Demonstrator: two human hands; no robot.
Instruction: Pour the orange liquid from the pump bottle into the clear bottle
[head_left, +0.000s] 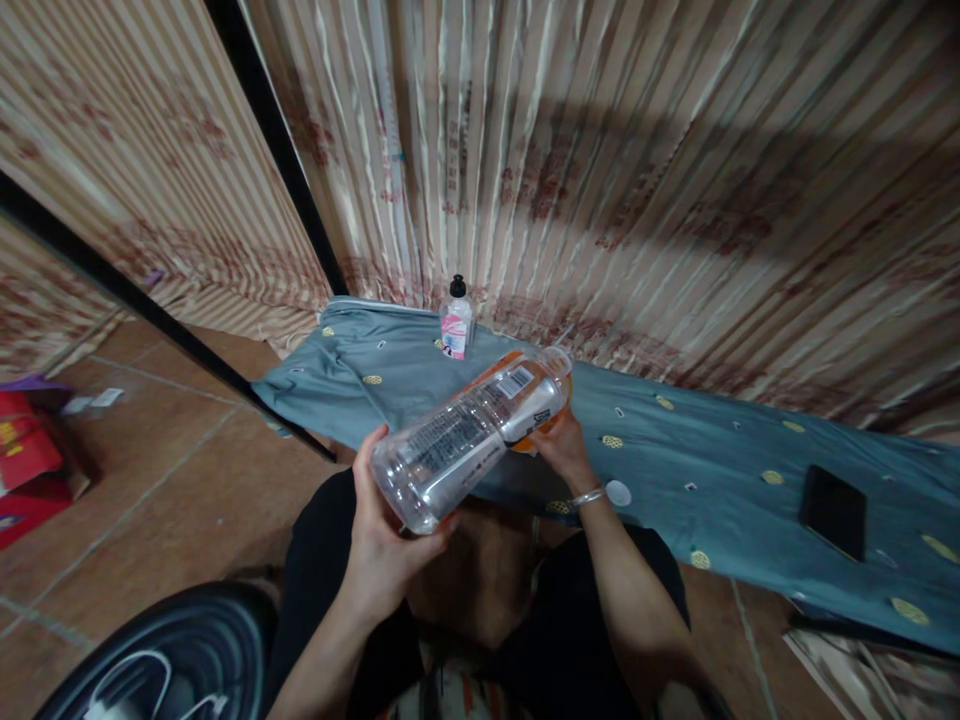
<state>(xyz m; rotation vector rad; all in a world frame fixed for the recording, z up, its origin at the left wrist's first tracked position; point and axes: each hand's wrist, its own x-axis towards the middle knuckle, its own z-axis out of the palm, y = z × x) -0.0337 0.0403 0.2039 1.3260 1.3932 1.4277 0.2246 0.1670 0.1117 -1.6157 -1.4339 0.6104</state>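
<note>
- Holding a clear bottle [450,440] slantwise between left grip [384,548] and right grip [564,445], over the near edge of the counter [690,420].
- Closed around the base with the left grip, fingers to one side and thumb to the other; wrapped near the neck end with the right grip, partly hidden behind the plastic.
- Already lifted, by the look of it, and now in mid-handling; not yet set down.
- Probably uncapped, judging by a white disc [619,493], perhaps a cap, lying beside the right wrist; too blurred at the mouth to be sure.
- Showing no plain sign of liquid inside, as far as the glare allows.
- Made of thin, shiny, see-through plastic, rounded at the base, with dark print, a barcode and patches of orange around the upper part.
- Standing upright at the far side, apparently not in use: a small bottle [454,330] with black top and pink label.
- Spread over the counter: soft, slightly wrinkled blue-green cloth with yellow motifs.
- Lying flat toward the right end: a smooth, dark, rectangular phone [834,512].
- Hanging behind in narrow folds: a striped curtain [637,210] with reddish floral print.
</note>
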